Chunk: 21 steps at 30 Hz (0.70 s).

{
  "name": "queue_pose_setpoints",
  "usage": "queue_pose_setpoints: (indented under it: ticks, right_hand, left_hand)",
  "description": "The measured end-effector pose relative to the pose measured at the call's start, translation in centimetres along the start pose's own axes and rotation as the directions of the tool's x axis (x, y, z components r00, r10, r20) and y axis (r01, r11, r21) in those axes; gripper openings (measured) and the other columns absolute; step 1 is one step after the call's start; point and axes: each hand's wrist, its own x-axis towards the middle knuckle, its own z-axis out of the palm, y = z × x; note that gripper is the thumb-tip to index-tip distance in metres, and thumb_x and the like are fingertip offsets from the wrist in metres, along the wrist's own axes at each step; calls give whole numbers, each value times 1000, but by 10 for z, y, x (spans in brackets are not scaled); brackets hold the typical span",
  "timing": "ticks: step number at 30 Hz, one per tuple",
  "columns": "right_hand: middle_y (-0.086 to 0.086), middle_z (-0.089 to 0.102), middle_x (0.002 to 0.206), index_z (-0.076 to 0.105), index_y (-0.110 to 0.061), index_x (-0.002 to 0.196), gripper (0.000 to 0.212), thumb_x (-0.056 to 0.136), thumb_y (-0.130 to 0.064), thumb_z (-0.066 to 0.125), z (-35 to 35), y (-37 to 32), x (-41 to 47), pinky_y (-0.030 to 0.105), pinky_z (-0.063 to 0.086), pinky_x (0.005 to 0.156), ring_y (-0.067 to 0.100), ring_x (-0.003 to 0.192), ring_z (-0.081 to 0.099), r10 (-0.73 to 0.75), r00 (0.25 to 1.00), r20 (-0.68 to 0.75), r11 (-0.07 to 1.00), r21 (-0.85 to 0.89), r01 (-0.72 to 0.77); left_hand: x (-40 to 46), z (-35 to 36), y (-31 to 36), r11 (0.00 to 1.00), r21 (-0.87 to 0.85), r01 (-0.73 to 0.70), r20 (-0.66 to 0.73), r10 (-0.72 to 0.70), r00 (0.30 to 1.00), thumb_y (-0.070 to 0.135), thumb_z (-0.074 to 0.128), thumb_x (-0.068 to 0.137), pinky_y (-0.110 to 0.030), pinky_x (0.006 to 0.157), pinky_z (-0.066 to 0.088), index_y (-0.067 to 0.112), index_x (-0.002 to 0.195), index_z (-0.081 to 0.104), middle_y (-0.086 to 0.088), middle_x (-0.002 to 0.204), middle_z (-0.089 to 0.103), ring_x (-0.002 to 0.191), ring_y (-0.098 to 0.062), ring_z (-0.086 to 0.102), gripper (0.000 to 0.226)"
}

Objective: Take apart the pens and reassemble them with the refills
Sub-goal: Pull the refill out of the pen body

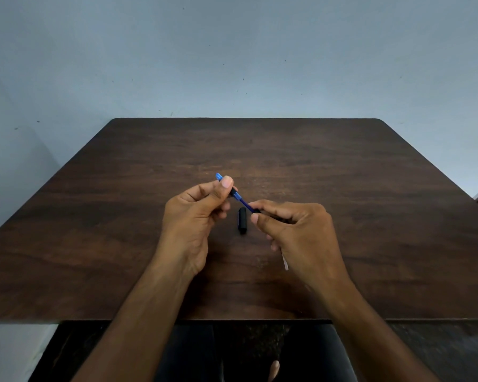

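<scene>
Both hands are raised just above the dark wood-grain table [342, 188], working one pen between them. The left hand [193, 213] pinches the blue plastic pen barrel with a black collar [233, 192] between thumb and fingers, its blue end sticking out past the thumb. The right hand [295, 230] is closed around the other end, thumb and forefinger pinched where a thin blue refill-like rod [244, 203] runs out of the barrel toward it; whether it is going in or coming out cannot be told. A short black cap-like piece [242, 220] lies on the table directly below the gap between the hands, not touched. A thin pale stick [284, 261], maybe another refill, pokes out beneath the right hand; unclear if held or lying on the table.

Progress judgement: pen is already apart (black piece off, inner rod exposed), so mid-task. Left to do: seat the refill, close the pen, refit the black piece. No other pens visible.
</scene>
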Motion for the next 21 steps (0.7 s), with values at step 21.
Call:
queue_pose_setpoints:
  ticks: [21]
  right_hand:
    - [-10,79,84,82,-26,99,17,85,-17,76,-7,9,1,29,59,77,-5,72,65,29,997,-71,1000,-4,-29]
  left_hand:
    - [2,-10,6,454,887,86,-55,-81,995,43,84,64,-18,49,39,23,64,77,5,54,69,49,-4,56,22]
